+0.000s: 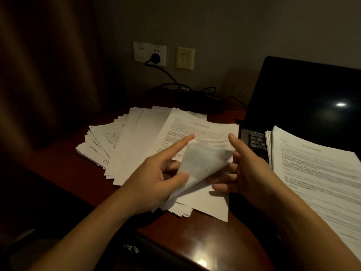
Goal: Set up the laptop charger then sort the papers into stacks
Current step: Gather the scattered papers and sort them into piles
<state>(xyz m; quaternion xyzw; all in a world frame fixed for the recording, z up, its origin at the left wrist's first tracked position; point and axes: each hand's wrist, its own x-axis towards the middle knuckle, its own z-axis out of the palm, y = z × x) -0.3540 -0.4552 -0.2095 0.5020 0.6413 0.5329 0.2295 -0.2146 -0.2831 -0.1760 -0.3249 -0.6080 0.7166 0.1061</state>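
An open black laptop (302,94) with a dark screen stands on the dark red-brown wooden bench (195,237). A squared stack of white printed papers (312,173) lies over the laptop's keyboard and covers most of it. Just left of the laptop, a loose fan of white printed sheets (140,137) is spread across the bench.

Above the fan's edge nearest the laptop, both hands hold one curled white sheet (203,163). The left hand (156,173) pinches its lower edge between thumb and bent fingers (172,166), with the forefinger stretched out behind the paper. The right hand (248,169) grips the side nearer the laptop, thumb raised and fingers curled underneath.

Behind and left of the laptop, a black charger plug (155,58) sits in a white wall socket (140,51). Its black cable (172,77) trails down to the bench towards the laptop.
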